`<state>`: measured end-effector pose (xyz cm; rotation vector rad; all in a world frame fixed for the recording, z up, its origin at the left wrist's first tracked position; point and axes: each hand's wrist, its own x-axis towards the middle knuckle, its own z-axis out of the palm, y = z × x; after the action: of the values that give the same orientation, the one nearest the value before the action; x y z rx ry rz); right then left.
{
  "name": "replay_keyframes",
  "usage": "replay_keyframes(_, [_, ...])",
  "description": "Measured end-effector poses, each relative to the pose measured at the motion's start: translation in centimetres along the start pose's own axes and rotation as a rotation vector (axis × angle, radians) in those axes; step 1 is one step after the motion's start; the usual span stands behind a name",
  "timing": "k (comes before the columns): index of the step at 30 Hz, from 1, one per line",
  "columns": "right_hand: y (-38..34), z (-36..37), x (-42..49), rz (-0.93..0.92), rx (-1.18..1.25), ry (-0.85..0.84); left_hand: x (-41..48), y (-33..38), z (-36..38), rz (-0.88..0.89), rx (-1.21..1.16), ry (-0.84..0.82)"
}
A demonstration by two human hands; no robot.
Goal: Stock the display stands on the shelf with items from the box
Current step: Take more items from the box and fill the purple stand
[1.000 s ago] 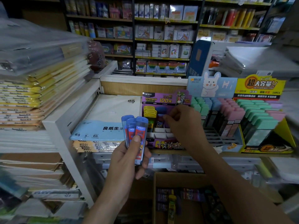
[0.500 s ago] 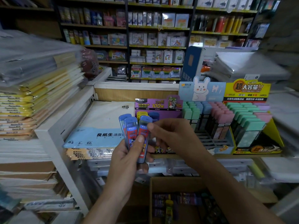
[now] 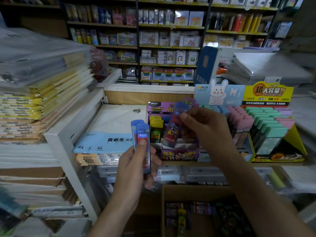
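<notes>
nearest, the cardboard box (image 3: 196, 187) sits low, below the shelf's (image 3: 174, 162) front edge, with more packs inside. above it, the left hand (image 3: 135, 168) grips two blue lead cases (image 3: 142, 142) upright, its thumb pressed on the front one. just beyond and to the right, the right hand (image 3: 205, 129) pinches a single case (image 3: 172, 127) near its top. the case's long axis is tilted, and its lower end points down into the purple display stand (image 3: 179, 155) at the shelf's front edge. free slots lie right under that end, beside the yellow cases (image 3: 155, 122), so the right hand is nearer. the move left looks short and mostly downward.
</notes>
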<state>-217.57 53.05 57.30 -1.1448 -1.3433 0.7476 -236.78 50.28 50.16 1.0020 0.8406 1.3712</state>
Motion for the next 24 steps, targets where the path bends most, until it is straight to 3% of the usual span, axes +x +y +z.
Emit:
replay_keyframes(5, [0.2, -0.2, 1.4, -0.094, -0.182, 0.107, 0.0, 0.0, -0.3, 0.027, 0.018, -0.008])
replay_keyframes(14, [1.3, 1.3, 2.9, -0.114, -0.239, 0.076, 0.2, 0.0, -0.3, 0.038, -0.013, -0.049])
replay_keyframes(24, [3.4, 2.4, 2.7, -0.133, -0.462, 0.065, 0.3, -0.1, -0.2, 0.032, 0.000, -0.025])
